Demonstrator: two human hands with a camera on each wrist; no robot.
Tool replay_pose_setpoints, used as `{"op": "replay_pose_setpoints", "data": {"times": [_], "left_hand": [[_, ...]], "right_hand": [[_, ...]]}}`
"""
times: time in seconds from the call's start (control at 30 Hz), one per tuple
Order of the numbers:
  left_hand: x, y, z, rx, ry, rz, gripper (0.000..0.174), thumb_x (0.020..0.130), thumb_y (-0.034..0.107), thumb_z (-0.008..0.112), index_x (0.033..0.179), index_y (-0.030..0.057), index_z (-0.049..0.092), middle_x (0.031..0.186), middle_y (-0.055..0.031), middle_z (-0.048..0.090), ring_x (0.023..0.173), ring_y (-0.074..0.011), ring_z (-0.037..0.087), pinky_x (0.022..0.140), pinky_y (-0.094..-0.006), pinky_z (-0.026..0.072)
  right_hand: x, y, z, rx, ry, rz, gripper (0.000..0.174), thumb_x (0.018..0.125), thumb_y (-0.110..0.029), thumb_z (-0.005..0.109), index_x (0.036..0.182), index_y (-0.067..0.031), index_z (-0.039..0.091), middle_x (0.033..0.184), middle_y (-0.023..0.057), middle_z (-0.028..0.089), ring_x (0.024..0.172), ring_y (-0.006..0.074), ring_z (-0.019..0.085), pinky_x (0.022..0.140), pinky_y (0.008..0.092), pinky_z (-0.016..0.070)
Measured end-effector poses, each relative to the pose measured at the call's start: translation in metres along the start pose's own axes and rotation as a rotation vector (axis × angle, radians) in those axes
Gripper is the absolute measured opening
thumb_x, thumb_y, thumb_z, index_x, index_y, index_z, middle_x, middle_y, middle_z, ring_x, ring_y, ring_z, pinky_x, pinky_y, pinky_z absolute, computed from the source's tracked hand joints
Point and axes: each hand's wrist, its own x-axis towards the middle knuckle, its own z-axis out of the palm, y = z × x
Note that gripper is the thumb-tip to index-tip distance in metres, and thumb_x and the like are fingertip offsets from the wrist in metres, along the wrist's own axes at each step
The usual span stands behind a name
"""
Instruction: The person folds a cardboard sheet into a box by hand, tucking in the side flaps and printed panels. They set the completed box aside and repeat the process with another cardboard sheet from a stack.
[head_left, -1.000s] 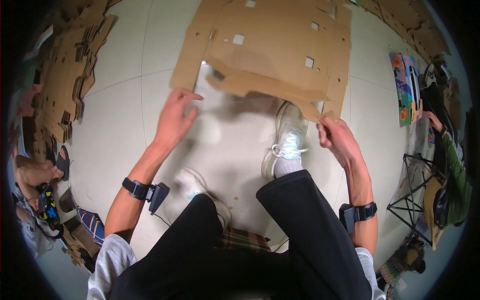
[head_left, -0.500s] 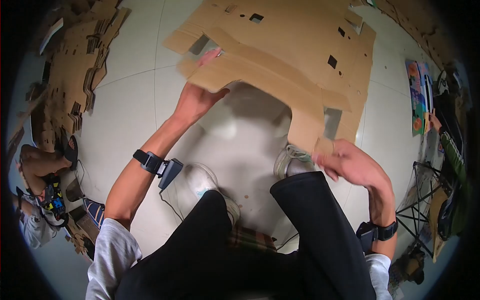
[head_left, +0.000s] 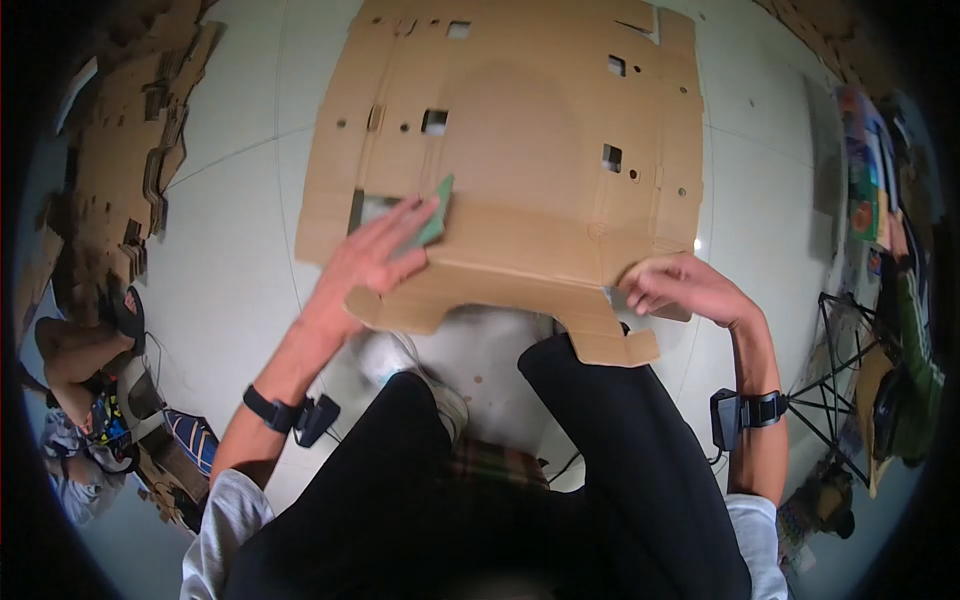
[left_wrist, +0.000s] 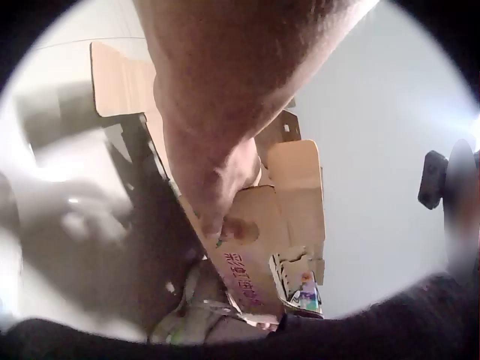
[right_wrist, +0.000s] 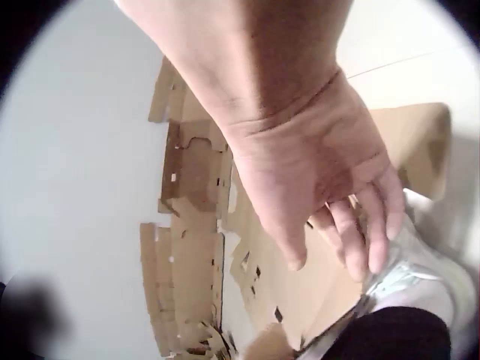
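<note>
A large flat cardboard sheet [head_left: 530, 130] with square and round cut-outs lies on the floor before my feet. Its near edge is a folded flap [head_left: 500, 280] with a wide notch, reaching over my shoes. My left hand [head_left: 375, 265] is over the sheet's near left corner, fingers extended against a small raised flap with a green face [head_left: 440, 212]. At the near right corner is my right hand [head_left: 685, 290], fingers loosely bent. In the right wrist view that hand [right_wrist: 322, 180] has its thumb apart from the fingers and nothing between them.
Stacked flattened cardboard [head_left: 125, 150] lines the left side. Another person's legs [head_left: 75, 360] show at lower left. On the right are a person's green sleeve [head_left: 910, 330], a black folding frame [head_left: 830, 390] and a colourful printed panel [head_left: 862, 150]. My white shoe [head_left: 385, 355] stands near the flap.
The sheet's near edge has come closer to me, over my right shoe. My left hand has moved from beneath the left flap to on top at the corner. The right hand has risen slightly.
</note>
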Motion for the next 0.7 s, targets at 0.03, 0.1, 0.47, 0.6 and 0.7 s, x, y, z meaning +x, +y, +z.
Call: {"op": "replay_pose_setpoints", "data": {"times": [0.03, 0.1, 0.47, 0.6, 0.7], "left_hand": [[-0.007, 0.008, -0.003, -0.05, -0.023, -0.022, 0.018, 0.088, 0.018, 0.071, 0.094, 0.0019, 0.066, 0.163, -0.0173, 0.048, 0.148, -0.0409, 0.049, 0.115, -0.0481, 0.0505], [-0.017, 0.022, -0.004, -0.165, -0.084, -0.063, 0.02, 0.087, 0.018, 0.071, 0.095, 0.001, 0.066, 0.164, -0.0164, 0.048, 0.147, -0.0389, 0.051, 0.113, -0.046, 0.0529], [-0.034, -0.006, 0.008, -0.367, -0.134, -0.378, 0.025, 0.094, 0.017, 0.077, 0.118, 0.0086, 0.073, 0.156, -0.0175, 0.053, 0.128, -0.0388, 0.064, 0.104, -0.045, 0.0556], [-0.046, -0.023, 0.016, -0.242, -0.21, -0.382, 0.037, 0.097, 0.018, 0.071, 0.134, 0.0163, 0.071, 0.159, -0.0136, 0.052, 0.131, -0.0378, 0.063, 0.106, -0.0443, 0.0555], [-0.045, -0.019, 0.01, -0.272, -0.24, -0.478, 0.043, 0.097, 0.018, 0.07, 0.14, 0.0174, 0.068, 0.159, -0.0154, 0.052, 0.134, -0.0391, 0.061, 0.109, -0.045, 0.0537]], "right_hand": [[0.001, 0.003, -0.001, 0.015, 0.106, 0.052, 0.022, 0.104, -0.021, 0.066, 0.102, -0.0009, 0.073, 0.081, -0.0002, 0.07, 0.08, 0.0095, 0.064, 0.075, 0.0281, 0.0515], [0.005, 0.018, -0.001, -0.003, 0.217, 0.077, 0.017, 0.103, -0.016, 0.066, 0.104, -0.0002, 0.072, 0.078, -0.0015, 0.067, 0.08, 0.0092, 0.062, 0.075, 0.0277, 0.0507], [-0.001, 0.071, -0.025, -0.83, 0.789, 0.113, 0.077, 0.094, 0.006, 0.066, 0.159, -0.028, 0.045, 0.107, 0.0147, 0.06, 0.099, 0.0312, 0.066, 0.094, 0.0426, 0.0581], [-0.004, 0.071, -0.03, -0.862, 0.665, 0.088, 0.1, 0.088, 0.009, 0.072, 0.166, -0.0399, 0.033, 0.13, 0.0165, 0.061, 0.105, 0.0373, 0.067, 0.098, 0.048, 0.0592], [-0.001, 0.056, -0.032, -0.875, 0.657, -0.042, 0.084, 0.09, 0.002, 0.074, 0.161, -0.0301, 0.044, 0.136, 0.0157, 0.06, 0.105, 0.0366, 0.068, 0.097, 0.046, 0.0594]]}}
